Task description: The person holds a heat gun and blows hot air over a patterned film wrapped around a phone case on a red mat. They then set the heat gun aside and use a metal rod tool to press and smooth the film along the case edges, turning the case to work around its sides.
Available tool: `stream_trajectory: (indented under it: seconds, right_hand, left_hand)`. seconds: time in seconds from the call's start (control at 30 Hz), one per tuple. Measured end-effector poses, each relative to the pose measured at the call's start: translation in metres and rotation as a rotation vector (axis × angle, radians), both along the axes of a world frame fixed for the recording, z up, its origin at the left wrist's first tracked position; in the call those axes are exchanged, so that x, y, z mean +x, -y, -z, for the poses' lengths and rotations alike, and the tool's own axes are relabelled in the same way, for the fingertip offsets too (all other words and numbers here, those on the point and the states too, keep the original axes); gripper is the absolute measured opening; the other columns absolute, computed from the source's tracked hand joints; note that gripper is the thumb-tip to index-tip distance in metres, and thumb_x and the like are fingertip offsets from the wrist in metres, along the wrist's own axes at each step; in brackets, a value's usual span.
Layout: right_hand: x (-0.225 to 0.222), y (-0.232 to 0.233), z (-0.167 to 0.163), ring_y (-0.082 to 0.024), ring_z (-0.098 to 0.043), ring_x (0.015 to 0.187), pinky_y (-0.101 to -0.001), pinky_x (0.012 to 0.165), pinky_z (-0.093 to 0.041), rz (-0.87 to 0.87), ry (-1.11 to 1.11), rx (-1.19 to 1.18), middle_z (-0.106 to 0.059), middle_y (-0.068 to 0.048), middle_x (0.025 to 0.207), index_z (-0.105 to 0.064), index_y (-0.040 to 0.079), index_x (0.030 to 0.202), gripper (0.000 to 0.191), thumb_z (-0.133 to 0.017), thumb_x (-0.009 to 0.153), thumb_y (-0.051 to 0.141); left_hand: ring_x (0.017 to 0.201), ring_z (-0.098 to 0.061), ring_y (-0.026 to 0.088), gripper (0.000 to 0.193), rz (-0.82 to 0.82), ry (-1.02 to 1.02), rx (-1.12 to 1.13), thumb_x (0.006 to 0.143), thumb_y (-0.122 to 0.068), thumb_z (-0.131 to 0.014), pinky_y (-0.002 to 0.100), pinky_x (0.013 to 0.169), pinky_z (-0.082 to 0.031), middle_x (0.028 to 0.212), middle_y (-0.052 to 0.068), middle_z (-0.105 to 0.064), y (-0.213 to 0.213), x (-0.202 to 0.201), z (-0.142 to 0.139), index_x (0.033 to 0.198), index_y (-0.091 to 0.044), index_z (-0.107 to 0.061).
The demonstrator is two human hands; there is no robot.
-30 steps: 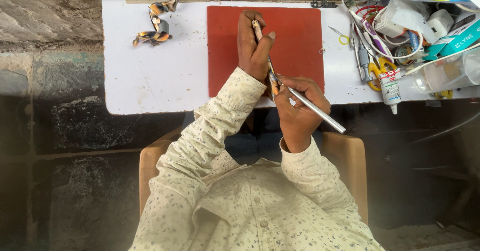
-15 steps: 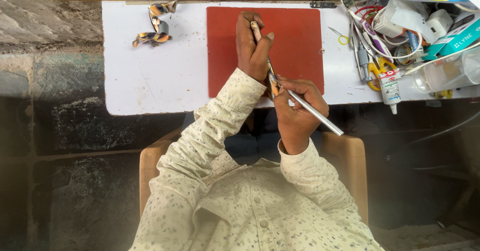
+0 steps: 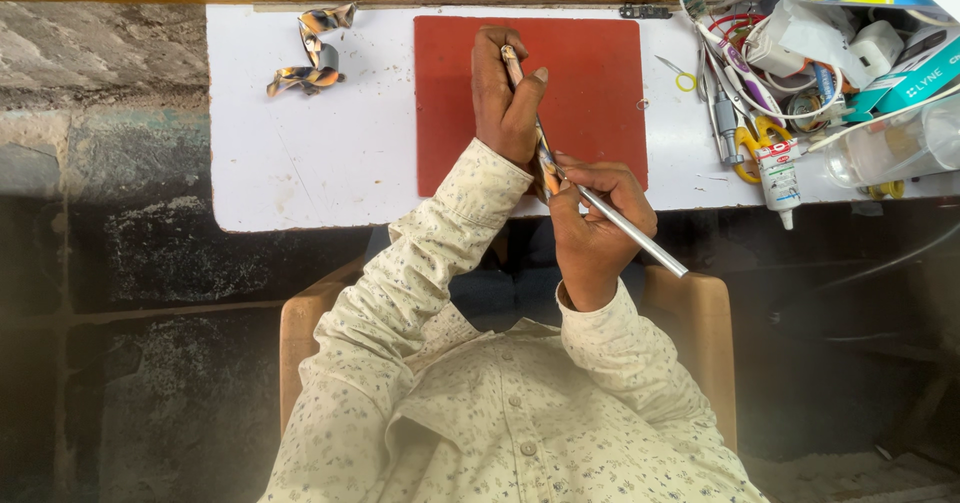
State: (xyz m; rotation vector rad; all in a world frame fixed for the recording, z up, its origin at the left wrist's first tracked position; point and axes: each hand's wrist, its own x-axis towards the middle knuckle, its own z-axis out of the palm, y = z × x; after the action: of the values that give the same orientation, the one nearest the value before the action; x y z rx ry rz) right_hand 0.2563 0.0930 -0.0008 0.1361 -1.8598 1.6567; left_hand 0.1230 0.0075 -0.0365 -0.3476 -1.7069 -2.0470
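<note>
Nearest the camera, the right hand (image 3: 592,225) was clenched around a slim silver tool (image 3: 632,231), its tip set against the lower end of a narrow patterned strip (image 3: 527,113). Compared with a second before, that hand had barely shifted: the tool's free end had tipped a little lower and the tip had stayed on the same spot of the strip, so the work looked like slow, small strokes in one place and not a new step.

Just beyond, the left hand (image 3: 503,98) was closed on the strip, thumb pressed along one side and fingers wrapped round the other, holding it lengthwise over the red mat (image 3: 600,73). Its grip had not loosened or slid between the earlier pictures and this one. The strip ran from the near edge of the mat up towards the middle; whether it touched the mat could not be told.

Farther off on the white tabletop (image 3: 300,163), a twisted scrap of shiny foil (image 3: 310,53) lay unmoved at the far left, and the heap of scissors, tubes and cables (image 3: 800,83) sat unmoved at the far right.
</note>
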Motion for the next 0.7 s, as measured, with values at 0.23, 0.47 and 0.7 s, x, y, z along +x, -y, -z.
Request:
stream_trajectory:
  seconds: [0.23,0.47,0.7]
  right_hand:
    - [-0.001,-0.002,0.013,-0.028,-0.075,0.109,-0.0361,0.101,-0.063,-0.032,-0.004,-0.061,-0.069,-0.016,0.105,-0.06,-0.005,0.1,0.016,-0.058,0.09,-0.018]
    - [-0.02,0.004,0.037,-0.027,-0.071,0.112,-0.0407,0.108,-0.06,-0.034,-0.122,-0.307,-0.067,-0.015,0.114,-0.061,-0.003,0.112,0.011,-0.067,0.105,0.001]
    - [-0.034,-0.013,0.033,-0.024,-0.073,0.104,-0.039,0.102,-0.061,-0.026,-0.105,-0.31,-0.07,-0.014,0.109,-0.06,-0.002,0.115,0.013,-0.065,0.105,0.006]
  left_hand:
    - [0.087,-0.041,0.018,0.023,-0.076,0.054,-0.051,0.085,-0.004,-0.06,0.035,0.078,-0.04,0.099,0.008,-0.044,0.003,0.002,0.002,0.103,-0.005,-0.046]
    - [0.089,-0.043,0.022,0.022,-0.325,0.156,-0.082,0.09,-0.007,-0.059,0.038,0.081,-0.042,0.1,0.013,-0.044,0.002,0.005,0.006,0.106,-0.002,-0.046]
    - [0.092,-0.044,0.024,0.023,-0.462,0.212,-0.08,0.098,-0.015,-0.061,0.04,0.083,-0.043,0.102,0.013,-0.047,0.003,0.004,0.017,0.106,0.0,-0.046]
